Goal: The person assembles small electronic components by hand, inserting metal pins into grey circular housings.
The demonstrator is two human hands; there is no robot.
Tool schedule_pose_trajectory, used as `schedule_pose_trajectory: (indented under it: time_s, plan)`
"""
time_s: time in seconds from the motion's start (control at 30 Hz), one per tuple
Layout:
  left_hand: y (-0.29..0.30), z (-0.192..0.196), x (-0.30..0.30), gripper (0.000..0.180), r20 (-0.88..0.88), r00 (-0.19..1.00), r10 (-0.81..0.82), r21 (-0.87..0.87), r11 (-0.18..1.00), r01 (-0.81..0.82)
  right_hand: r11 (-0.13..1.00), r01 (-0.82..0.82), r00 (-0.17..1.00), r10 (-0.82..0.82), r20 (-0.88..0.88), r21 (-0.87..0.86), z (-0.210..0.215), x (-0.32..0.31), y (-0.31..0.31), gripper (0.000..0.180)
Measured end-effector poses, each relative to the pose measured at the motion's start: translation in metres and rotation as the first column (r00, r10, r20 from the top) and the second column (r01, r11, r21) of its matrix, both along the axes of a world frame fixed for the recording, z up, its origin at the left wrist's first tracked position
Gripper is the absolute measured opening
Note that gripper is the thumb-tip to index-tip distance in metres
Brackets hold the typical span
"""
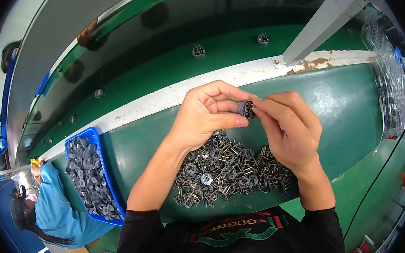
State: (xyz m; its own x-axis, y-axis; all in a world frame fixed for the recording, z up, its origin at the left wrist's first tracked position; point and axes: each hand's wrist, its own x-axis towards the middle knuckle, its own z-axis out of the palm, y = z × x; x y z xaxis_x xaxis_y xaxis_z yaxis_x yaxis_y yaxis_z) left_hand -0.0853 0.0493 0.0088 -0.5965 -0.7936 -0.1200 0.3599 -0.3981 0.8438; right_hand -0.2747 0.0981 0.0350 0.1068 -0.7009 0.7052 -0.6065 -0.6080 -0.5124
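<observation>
Above the green worktop, my left hand (208, 109) pinches a small round grey plastic housing (246, 109) between thumb and fingers. Dark parts with metal pins show in its face, which is turned to the right. The fingertips of my right hand (290, 126) are closed together at that face; whether they hold a separate small part is hidden. Below both hands lies a heap of small black parts with brass-coloured metal pins (223, 168), near the front edge of the table.
A blue bin (102, 159) full of grey plastic pieces (84, 174) stands at left. Beyond a worn white rail (166, 99), a green conveyor belt carries several spaced assemblies (199, 51). A white post (314, 33) rises at right, near stacked clear plastic trays (387, 79). Another person (58, 205) sits at far left.
</observation>
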Motion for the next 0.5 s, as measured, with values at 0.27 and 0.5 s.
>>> schedule_pose_trajectory:
  time_s: [0.27, 0.5]
  plan:
    - [0.0017, -0.0028, -0.0025, 0.032, -0.006, 1.0, 0.028, -0.12, 0.992, -0.028, 0.999, 0.023, 0.997, -0.02, -0.068, 0.045, 0.0015, 0.001, 0.0031, 0.025]
    - [0.004, -0.0091, -0.0046, 0.027, -0.022, 1.0, 0.009, -0.127, 0.992, -0.012, 0.991, 0.052, 0.989, -0.034, -0.144, 0.122, -0.0024, -0.0003, 0.0062, 0.024]
